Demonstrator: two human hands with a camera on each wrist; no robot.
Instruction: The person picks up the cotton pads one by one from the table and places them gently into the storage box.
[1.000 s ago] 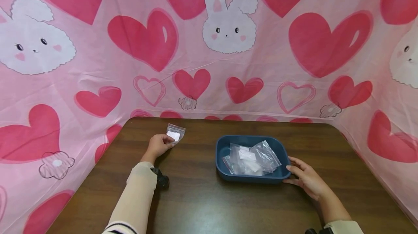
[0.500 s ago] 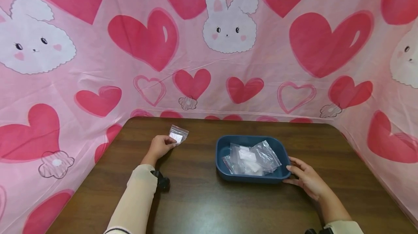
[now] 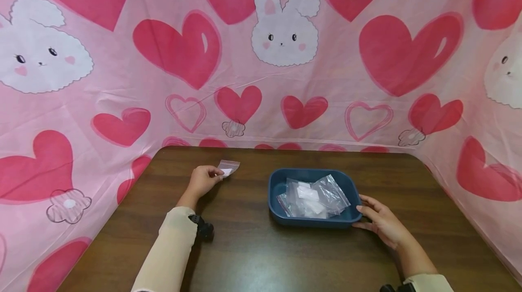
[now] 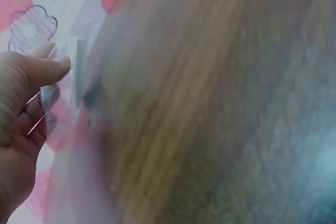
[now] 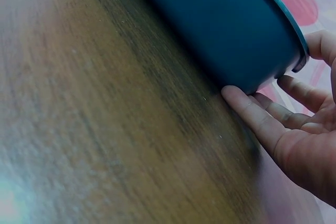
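My left hand (image 3: 204, 179) pinches a small clear zip-lock bag (image 3: 234, 165) with a white piece inside, over the far left part of the table. In the left wrist view, thumb and fingers close on the bag's (image 4: 77, 72) edge. A blue plastic bin (image 3: 314, 222) stands right of centre, with several clear bags (image 3: 308, 194) holding white pieces piled in it. My right hand (image 3: 383, 222) rests against the bin's right end. The right wrist view shows its fairly straight, spread fingers (image 5: 257, 116) touching the bin's (image 5: 210, 30) lower wall and rim.
The brown wooden table (image 3: 244, 256) has rounded far corners. A pink cloth (image 3: 261, 120) with hearts and rabbits hangs behind it and along both sides. Dark camera mounts (image 3: 204, 228) sit on the wrists.
My left hand has moved slightly right with the zip-lock bag, which has tilted so that less of its face shows. The right hand and the bin stay in place.
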